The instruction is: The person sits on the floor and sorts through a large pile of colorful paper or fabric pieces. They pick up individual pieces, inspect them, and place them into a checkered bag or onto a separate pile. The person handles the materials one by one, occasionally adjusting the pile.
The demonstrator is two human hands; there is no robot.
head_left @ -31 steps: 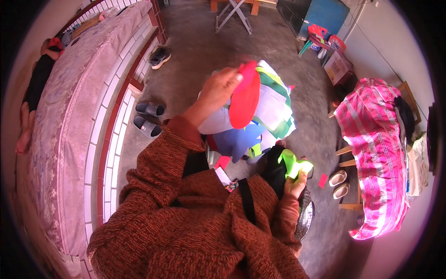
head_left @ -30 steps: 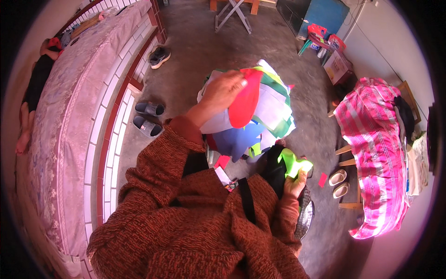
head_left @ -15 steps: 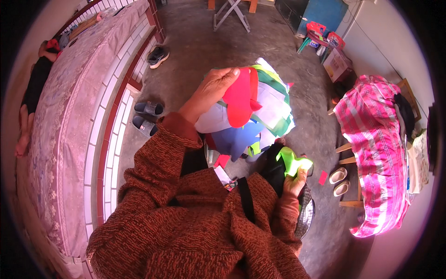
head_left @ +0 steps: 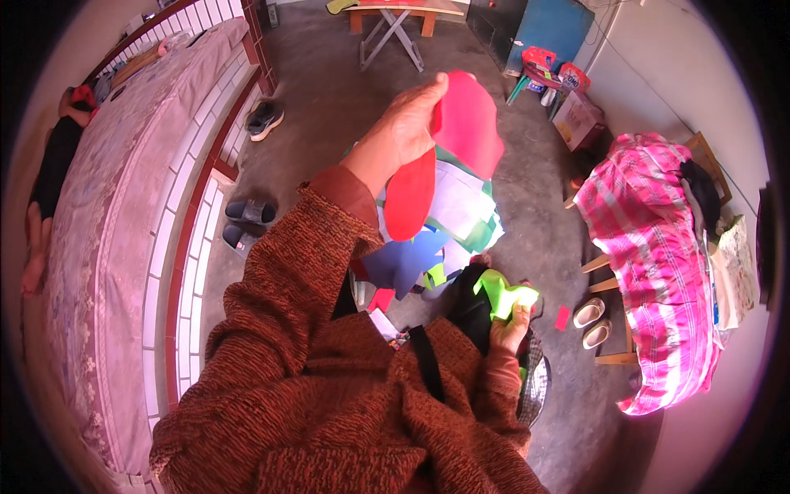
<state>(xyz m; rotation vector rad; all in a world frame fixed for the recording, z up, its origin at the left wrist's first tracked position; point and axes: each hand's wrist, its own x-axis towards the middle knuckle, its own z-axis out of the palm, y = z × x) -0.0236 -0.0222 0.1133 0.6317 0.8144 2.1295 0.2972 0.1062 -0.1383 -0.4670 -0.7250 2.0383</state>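
Raised over the pile, my left hand (head_left: 397,130) is closed on a red fabric piece (head_left: 467,123). A rounded, sole-shaped red part (head_left: 411,196) hangs below the fingers; I cannot tell whether it is a separate piece. Behind it lies a heap of cut fabric pieces (head_left: 461,198) in white, green and blue. At my right side, my right hand (head_left: 510,329) pinches a bright lime-green fabric piece (head_left: 496,295) above my black-clad leg. A small red scrap (head_left: 381,300) lies close to my lap.
At left stands a bed (head_left: 123,206) with a tiled side, and a person (head_left: 58,160) is at its far edge. Dark slippers (head_left: 249,212) sit beside it. At right are pale shoes (head_left: 589,312) and a pink checked cloth (head_left: 646,247) over wooden furniture. A folding-leg table (head_left: 393,41) stands ahead.
My left hand has moved up and right with the red fabric piece, which now spreads wider. The right hand still holds the lime-green piece, and the whole view has shifted slightly.
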